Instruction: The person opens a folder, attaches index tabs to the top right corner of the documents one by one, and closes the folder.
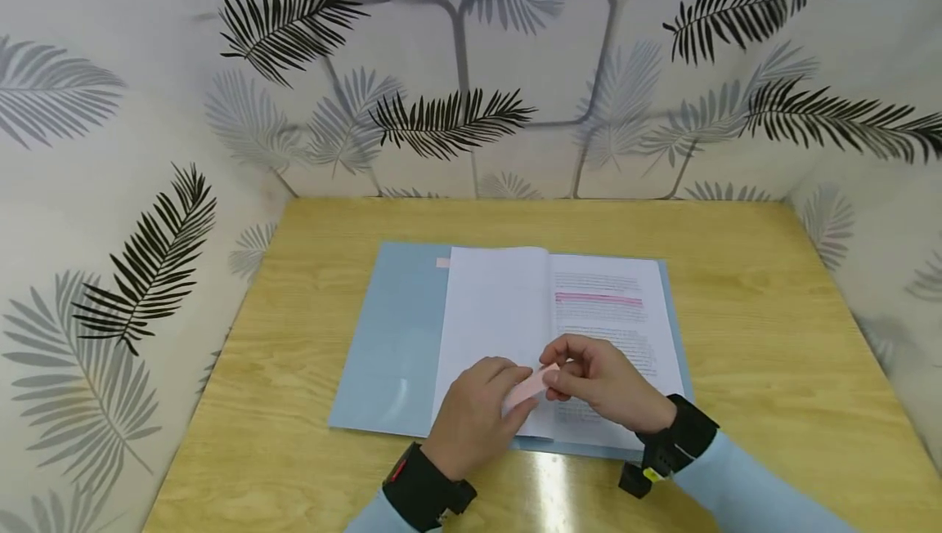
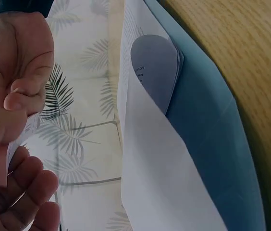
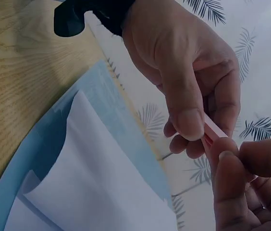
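Note:
A small pad of pink sticky notes is held between both hands, above the lower part of an open document. My left hand grips its left end, with the thumb on one side and the fingers on the other. At the other end, my right hand pinches the pad between thumb and fingers. The left wrist view shows the pad's pink edge under the left thumb. In the right wrist view, the pink strip passes between the fingertips of both hands.
Beneath the document lies a light blue folder, spread on the wooden table. A pink tab sticks out from the left page's top edge. Pink highlighted lines cross the right page. Leaf-patterned cloth stands behind the table.

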The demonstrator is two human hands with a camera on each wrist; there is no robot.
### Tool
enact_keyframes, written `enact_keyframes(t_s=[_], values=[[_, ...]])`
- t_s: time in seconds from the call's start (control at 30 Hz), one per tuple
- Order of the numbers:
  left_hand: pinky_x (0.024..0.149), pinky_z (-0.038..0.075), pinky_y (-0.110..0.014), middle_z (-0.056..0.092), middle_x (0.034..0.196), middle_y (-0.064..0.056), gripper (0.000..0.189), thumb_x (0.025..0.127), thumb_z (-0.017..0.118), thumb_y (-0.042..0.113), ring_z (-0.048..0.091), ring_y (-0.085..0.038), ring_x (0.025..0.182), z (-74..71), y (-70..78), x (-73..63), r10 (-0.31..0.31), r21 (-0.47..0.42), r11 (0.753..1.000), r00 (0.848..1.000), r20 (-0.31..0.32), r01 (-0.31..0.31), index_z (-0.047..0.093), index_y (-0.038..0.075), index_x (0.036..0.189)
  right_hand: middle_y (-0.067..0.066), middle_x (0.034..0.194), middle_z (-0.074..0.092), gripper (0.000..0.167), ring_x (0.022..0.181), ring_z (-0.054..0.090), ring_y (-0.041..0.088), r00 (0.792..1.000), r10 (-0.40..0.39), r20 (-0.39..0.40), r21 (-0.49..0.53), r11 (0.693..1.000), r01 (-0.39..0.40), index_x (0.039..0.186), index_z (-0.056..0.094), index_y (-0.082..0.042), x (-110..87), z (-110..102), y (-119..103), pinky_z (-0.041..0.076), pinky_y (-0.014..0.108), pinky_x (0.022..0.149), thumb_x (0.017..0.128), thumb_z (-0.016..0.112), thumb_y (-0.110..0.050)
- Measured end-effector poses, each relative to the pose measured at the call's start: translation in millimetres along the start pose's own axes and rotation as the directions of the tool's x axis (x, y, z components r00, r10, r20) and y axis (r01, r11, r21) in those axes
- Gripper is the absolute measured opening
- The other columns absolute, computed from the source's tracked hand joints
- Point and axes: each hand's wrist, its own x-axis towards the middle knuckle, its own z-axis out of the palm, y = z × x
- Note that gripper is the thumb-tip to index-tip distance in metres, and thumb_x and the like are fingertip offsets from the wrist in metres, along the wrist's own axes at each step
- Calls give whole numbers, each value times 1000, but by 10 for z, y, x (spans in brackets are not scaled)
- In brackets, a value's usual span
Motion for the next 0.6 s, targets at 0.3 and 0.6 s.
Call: enact_keyframes(t_s=[0.3, 0.6], values=[[62, 45, -21, 63, 86, 1, 32, 85, 75, 18, 55, -8, 73, -41, 7, -9, -18, -4, 1000, 998, -61, 18, 71, 7, 114, 16, 116, 58, 38, 97, 57, 28, 999, 41, -23, 28, 999, -40, 123, 53, 1, 4, 6, 45, 51, 34, 80, 95, 63, -22], [60, 44, -19, 64, 85, 2, 33, 84, 76, 19, 54, -8, 70, -43, -13, -18, -3, -20, 1000, 998, -58, 2, 71, 6, 114, 18, 103, 63, 32, 91, 65, 29, 998, 58, -17, 162, 985, -54, 116, 55, 5, 3, 8, 14, 53, 42, 84, 93, 64, -15]])
